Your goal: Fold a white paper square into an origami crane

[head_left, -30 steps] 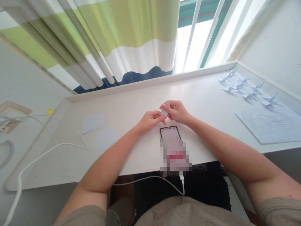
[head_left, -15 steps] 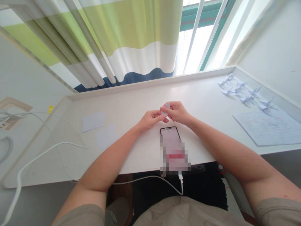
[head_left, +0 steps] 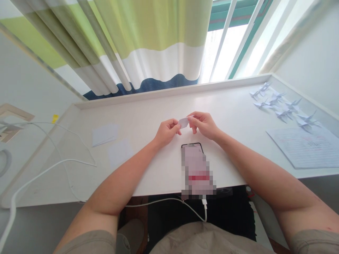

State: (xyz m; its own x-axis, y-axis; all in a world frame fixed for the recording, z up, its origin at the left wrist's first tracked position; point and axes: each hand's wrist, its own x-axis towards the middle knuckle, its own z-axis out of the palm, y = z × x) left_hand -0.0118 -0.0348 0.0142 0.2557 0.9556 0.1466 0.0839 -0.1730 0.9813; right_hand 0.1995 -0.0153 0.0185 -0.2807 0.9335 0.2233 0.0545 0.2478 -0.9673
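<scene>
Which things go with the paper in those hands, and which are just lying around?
Probably belong:
held paper
loose sheets, likely spares
paper cranes, also white paper

Probably just lying about:
phone, though its screen is blurred, so I can't be sure
cable
lined pages

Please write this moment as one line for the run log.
left hand: pinching paper piece; right hand: pinching its other end; phone: on desk; folded figures: right

From my end I see a phone (head_left: 196, 171) nearer than the hands (head_left: 203, 124), lined paper (head_left: 304, 148) well to their right, a curtain (head_left: 159, 31) beyond them, and a white cable (head_left: 63, 161) off to their left.
</scene>
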